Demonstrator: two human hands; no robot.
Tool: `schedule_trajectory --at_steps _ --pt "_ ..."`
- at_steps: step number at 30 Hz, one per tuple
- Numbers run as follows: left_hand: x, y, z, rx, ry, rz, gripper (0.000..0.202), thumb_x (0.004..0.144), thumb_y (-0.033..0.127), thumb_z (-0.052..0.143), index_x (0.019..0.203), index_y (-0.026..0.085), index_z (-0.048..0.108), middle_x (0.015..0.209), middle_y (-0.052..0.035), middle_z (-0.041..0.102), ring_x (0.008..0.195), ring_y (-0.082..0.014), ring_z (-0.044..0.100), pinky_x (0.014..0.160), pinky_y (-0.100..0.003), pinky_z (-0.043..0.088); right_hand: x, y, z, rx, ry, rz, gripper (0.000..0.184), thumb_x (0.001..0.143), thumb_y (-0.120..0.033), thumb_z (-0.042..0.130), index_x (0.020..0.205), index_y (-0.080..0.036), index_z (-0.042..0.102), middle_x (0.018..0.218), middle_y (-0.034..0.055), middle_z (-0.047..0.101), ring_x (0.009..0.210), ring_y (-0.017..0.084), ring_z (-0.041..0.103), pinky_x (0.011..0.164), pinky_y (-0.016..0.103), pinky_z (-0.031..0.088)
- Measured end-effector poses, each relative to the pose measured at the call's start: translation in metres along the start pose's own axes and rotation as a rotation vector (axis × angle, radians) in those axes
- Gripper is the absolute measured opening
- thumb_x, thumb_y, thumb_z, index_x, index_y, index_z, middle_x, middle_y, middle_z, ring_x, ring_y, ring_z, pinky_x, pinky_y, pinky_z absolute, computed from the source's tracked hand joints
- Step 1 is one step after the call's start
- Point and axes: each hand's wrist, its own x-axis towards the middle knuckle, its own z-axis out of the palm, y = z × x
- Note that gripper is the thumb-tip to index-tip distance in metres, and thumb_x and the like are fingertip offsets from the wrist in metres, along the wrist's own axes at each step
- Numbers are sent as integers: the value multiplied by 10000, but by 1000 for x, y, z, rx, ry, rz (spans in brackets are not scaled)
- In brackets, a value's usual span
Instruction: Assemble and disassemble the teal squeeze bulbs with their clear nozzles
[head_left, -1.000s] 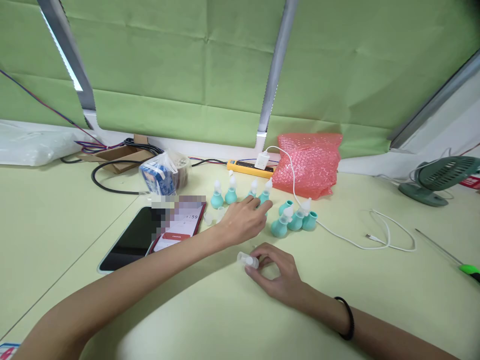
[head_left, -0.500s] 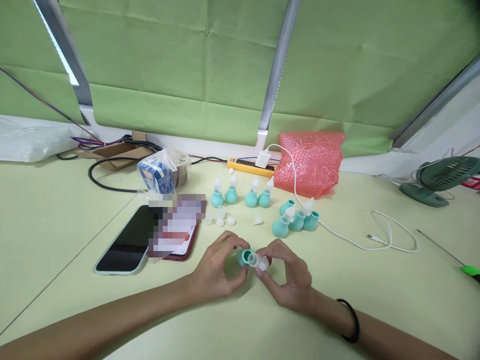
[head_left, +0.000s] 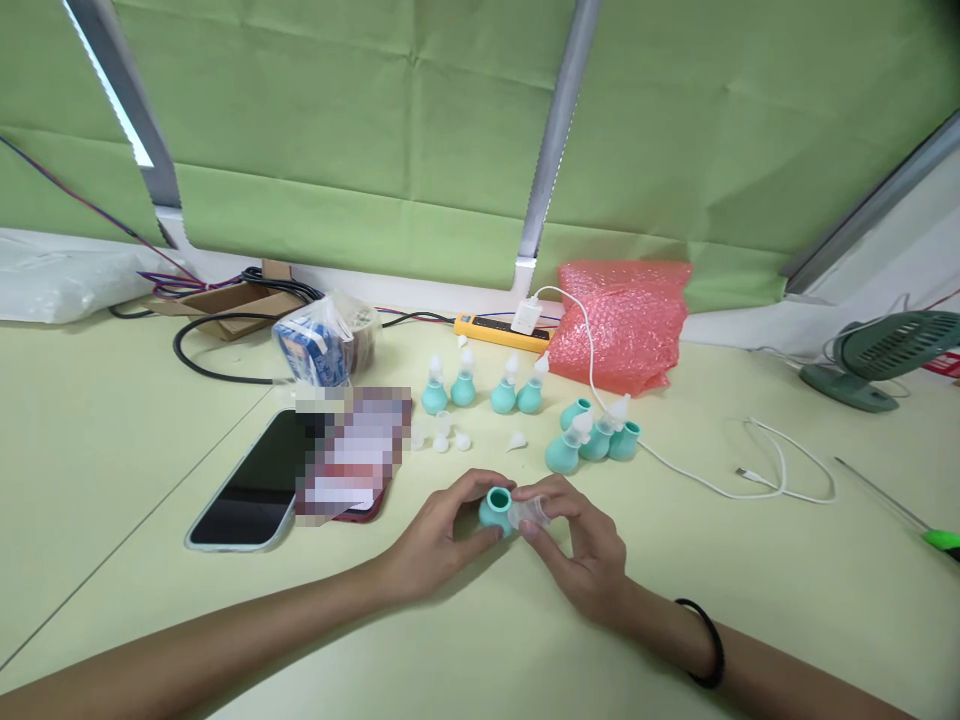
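Note:
Between thumb and fingers, my left hand [head_left: 442,535] grips a teal rubber bulb [head_left: 496,511], its round mouth facing up and toward me. My right hand [head_left: 581,540] pinches a clear plastic tube [head_left: 529,513] close beside the bulb's right side; whether the two touch I cannot tell. Behind my hands lie several small clear plastic caps [head_left: 441,442] and a single pointed white tip [head_left: 517,441]. Farther back, teal bulbs with clear nozzles [head_left: 502,394] stand upright in a row. To the right, more bulbs [head_left: 562,452] form a cluster, some of them without nozzles.
Two phones [head_left: 247,490] lie at the left. Along the back are a plastic-wrapped blue package [head_left: 315,345], a yellow power strip [head_left: 480,330] and a red bubble-wrap bag [head_left: 622,325]. A white cable [head_left: 697,490], a screwdriver [head_left: 892,500] and a green fan [head_left: 885,350] are at the right.
The bulb has turned more upright in my left hand, showing its mouth and body. My right hand has shifted the tube slightly right, off the bulb's mouth.

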Motion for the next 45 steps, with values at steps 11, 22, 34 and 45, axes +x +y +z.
schedule_trajectory --at_steps 11,22,34,45 --pt "-4 3 -2 261 164 190 360 613 65 444 944 131 567 763 -53 558 716 -177 499 632 -300 409 2 -1 -4 -85 -46 -136 295 708 1 554 893 -229 557 979 80 596 775 180 532 638 358 439" --pt "-4 1 0 247 220 181 231 661 227 640 869 129 624 686 -39 584 586 -130 529 533 -233 400 1 -2 0 -85 -28 -3 157 692 -60 590 746 -207 590 715 22 551 626 135 553 507 251 449" --pt "-5 -1 0 264 226 224 221 655 174 602 871 130 622 671 -40 589 566 -127 532 512 -225 410 2 -2 2 -118 7 106 110 656 -150 642 737 -189 578 603 2 598 509 117 544 454 225 474" --pt "-7 -4 0 473 199 270 212 719 289 602 833 112 628 614 -37 544 532 -121 498 485 -214 382 0 -4 5 64 -47 598 139 615 -286 670 631 -163 608 506 8 587 366 93 492 333 207 422"
